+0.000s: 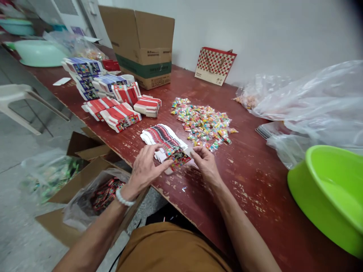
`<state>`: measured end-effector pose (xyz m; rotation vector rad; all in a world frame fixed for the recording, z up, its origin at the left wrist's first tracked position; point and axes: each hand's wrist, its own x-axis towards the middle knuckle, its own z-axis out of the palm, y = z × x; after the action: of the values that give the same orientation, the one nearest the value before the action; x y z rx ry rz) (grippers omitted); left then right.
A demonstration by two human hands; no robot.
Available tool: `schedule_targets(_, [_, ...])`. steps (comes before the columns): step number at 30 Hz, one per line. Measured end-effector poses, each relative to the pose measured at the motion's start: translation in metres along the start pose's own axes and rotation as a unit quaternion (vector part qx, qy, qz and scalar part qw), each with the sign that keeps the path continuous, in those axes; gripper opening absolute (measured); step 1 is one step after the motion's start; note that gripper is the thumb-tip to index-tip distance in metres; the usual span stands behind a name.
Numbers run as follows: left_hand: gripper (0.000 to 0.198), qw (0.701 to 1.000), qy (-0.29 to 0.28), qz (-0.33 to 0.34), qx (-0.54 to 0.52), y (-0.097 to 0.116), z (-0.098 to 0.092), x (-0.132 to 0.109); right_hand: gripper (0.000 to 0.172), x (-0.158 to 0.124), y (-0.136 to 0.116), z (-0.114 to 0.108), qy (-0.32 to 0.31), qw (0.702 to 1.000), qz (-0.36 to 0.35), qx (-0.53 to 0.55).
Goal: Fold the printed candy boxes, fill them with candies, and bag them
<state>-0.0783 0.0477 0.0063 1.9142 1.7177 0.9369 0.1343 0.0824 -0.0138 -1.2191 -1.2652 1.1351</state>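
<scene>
A fanned row of flat printed cartons [163,136] with white flaps lies on the table in front of me. The nearest carton [180,158] shows a colourful red and black printed face. My right hand [206,163] pinches the white flap at this carton's right end between thumb and fingers. On the left side of the row, my left hand [149,166] rests with thumb and fingers spread, the thumb tip touching the printed face. A white bead bracelet [124,198] circles the left wrist. Just beyond the right hand lies a pile of small wrapped candies [205,122].
Banded carton bundles, red [120,115] and blue [85,68], stand at the left before a cardboard box [141,49]. A green basin [320,196] and plastic bags [312,102] occupy the right. Below the table edge sits an open box [76,185] holding bagged packets.
</scene>
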Motion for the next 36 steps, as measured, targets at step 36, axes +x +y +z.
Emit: schedule_targets(36, [0.067, 0.897, 0.007, -0.118, -0.427, 0.057, 0.038, -0.058, 0.038, -0.07, -0.021, 0.002, 0.007, 0.999, 0.013, 0.041])
